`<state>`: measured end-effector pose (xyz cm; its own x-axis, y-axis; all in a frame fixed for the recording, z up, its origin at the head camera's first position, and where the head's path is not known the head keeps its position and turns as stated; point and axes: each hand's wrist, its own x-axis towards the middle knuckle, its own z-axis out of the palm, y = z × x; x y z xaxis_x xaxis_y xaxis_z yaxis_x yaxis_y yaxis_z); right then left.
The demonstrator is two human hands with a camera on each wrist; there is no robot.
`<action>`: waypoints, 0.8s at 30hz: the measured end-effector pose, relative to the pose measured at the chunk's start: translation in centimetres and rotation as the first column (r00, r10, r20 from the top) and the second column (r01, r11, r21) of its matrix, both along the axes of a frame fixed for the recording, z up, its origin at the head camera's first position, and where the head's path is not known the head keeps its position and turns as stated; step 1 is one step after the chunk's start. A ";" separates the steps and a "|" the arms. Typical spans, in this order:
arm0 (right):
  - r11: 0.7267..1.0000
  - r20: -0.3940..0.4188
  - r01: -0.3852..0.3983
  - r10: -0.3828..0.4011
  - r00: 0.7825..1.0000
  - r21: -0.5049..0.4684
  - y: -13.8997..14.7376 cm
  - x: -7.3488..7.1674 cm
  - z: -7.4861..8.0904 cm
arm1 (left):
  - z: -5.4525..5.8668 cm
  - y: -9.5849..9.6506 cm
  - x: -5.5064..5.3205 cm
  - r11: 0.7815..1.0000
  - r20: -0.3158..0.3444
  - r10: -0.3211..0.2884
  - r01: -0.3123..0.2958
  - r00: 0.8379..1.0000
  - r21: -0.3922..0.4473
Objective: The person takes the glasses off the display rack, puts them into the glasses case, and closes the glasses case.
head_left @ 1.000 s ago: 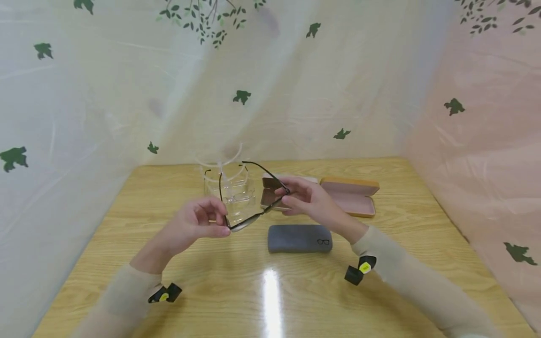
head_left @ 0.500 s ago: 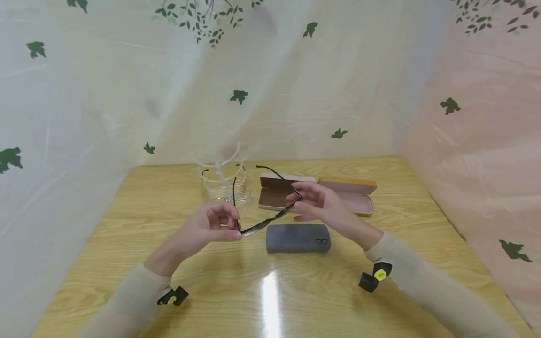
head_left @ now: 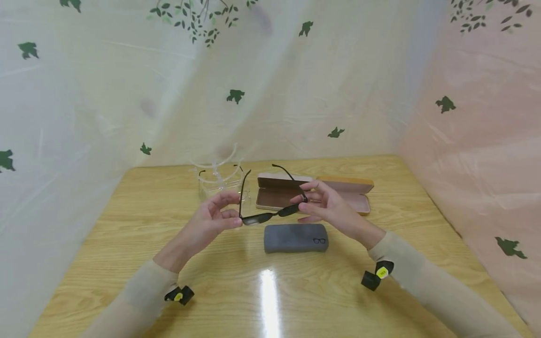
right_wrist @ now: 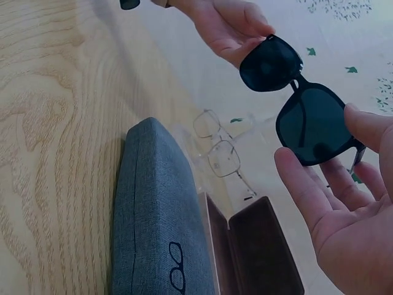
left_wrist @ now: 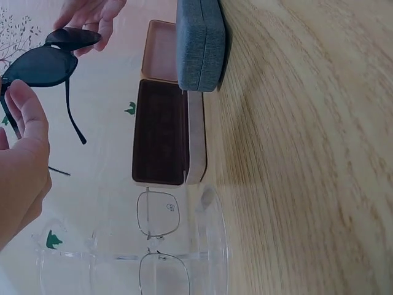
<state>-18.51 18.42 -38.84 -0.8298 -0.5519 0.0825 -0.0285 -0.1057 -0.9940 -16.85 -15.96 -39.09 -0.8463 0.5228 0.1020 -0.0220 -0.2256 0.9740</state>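
Dark-lensed sunglasses (head_left: 270, 213) hang above a wooden table (head_left: 127, 220), pinched at both ends of the frame: the left hand (head_left: 213, 220) grips one outer corner between thumb and fingers, the right hand (head_left: 323, 204) the other, temples unfolded and pointing away from the person. Directly below the grip lies a closed grey case (head_left: 296, 238). Just beyond it, an open brown-lined case (head_left: 276, 197) sits beside an open pink case (head_left: 352, 197); further left, a clear stand (head_left: 220, 185) holds wire-framed glasses (left_wrist: 158, 212).
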 end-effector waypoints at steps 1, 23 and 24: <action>1.000 0.001 -0.002 0.002 1.000 -0.002 0.0 0.0 0.0 | 0.0 0.0 -0.1 1.000 0.002 -0.001 0.001 1.000 0.011; 0.998 0.013 0.063 -0.063 0.998 0.004 -0.2 0.0 0.0 | -0.4 0.0 -0.3 0.990 -0.043 -0.085 0.079 0.995 -0.121; 0.998 0.016 0.060 -0.060 0.998 -0.001 -0.2 0.0 0.0 | -0.4 0.1 -0.3 0.990 -0.037 -0.076 0.072 0.996 -0.121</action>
